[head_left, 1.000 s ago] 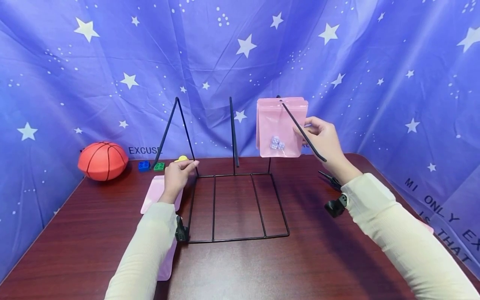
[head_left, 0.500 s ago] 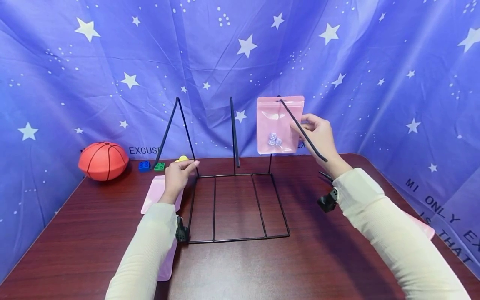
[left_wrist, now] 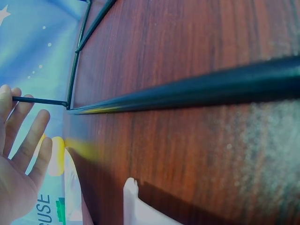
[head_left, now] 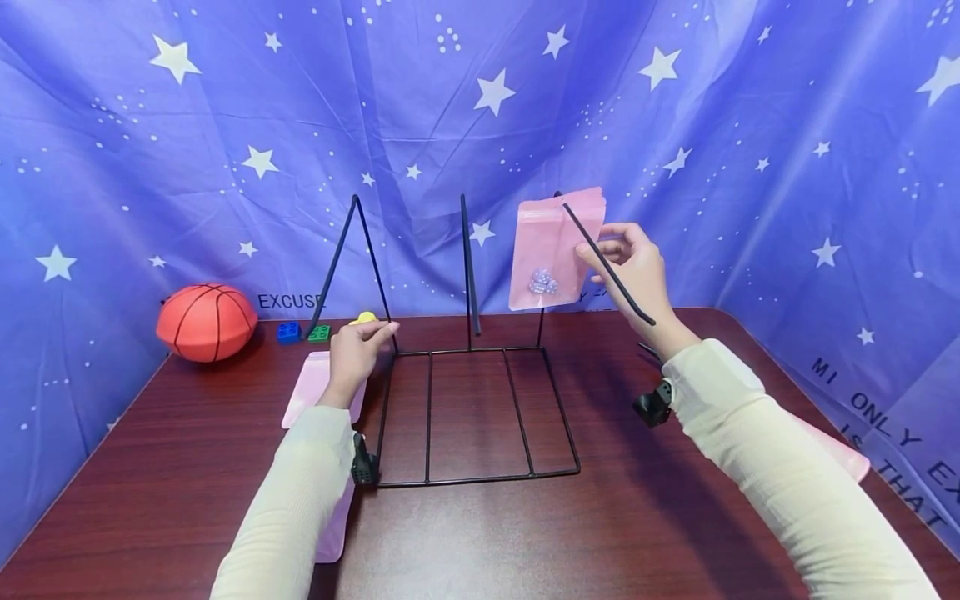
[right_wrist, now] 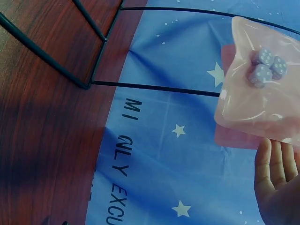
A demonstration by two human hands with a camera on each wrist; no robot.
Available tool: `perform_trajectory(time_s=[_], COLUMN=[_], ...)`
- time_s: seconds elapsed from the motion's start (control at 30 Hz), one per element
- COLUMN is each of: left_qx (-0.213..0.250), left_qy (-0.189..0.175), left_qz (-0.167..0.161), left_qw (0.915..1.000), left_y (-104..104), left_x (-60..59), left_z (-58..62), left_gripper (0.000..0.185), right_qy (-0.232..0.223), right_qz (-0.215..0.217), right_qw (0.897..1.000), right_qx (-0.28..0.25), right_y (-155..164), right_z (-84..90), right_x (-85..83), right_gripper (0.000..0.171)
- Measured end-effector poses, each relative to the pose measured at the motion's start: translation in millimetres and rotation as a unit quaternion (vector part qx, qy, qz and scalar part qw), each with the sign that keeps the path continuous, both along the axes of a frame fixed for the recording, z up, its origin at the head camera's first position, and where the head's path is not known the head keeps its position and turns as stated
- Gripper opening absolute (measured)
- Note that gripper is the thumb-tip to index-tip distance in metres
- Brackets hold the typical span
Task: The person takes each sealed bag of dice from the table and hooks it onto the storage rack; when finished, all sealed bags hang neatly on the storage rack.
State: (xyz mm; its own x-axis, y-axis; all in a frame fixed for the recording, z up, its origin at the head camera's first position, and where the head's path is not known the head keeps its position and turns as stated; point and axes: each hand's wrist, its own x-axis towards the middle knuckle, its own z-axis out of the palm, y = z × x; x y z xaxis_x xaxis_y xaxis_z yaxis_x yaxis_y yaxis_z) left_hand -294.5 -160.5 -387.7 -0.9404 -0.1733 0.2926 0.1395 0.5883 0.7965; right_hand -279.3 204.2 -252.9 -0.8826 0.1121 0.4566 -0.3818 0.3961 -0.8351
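A black wire display rack (head_left: 427,417) stands on the table with three slanted hooks. My left hand (head_left: 351,354) pinches its rear left upright between thumb and index finger; in the left wrist view the other fingers spread loose. At the right hook (head_left: 622,287), my right hand (head_left: 636,267) holds the right edge of a pink zip pouch (head_left: 543,237), thumb in front. The pouch tilts, and the hook passes in front of it toward me. Three pale purple dotted dice (right_wrist: 266,65) show inside. Behind it, in the right wrist view, a second pink pouch (right_wrist: 236,139) hangs partly hidden.
Left of the rack are an orange toy basketball (head_left: 207,323), a blue block (head_left: 288,332), a green block (head_left: 319,333) and a yellow object (head_left: 365,317). Pink pouches lie beside my left forearm (head_left: 273,492) and by the right table edge. A starry curtain (head_left: 420,108) hangs behind.
The pouch in my right hand has shifted slightly left and turned from facing me squarely to tilted. My right hand moved a little left; the left hand stays on the rack.
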Motion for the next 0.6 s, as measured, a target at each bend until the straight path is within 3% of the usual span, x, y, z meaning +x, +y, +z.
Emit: perform_trajectory(time_s=[0.23,0.6], left_qx=[0.001,-0.002], left_qy=[0.000,-0.007], left_qz=[-0.004,-0.002], left_qw=[1.0000,1.0000], left_y=[-0.1,0.5], left_x=[0.3,-0.4], left_z=[-0.6,0.1], left_gripper=[0.033,0.034], right_qy=[-0.012,-0.011], right_qz=[0.041,0.048], right_qw=[0.999,0.999], right_qx=[-0.022,-0.022], right_y=[2.4,5.4], right_z=[3.6,2.9], right_x=[-3.3,-6.8], right_gripper=[0.068,0.042])
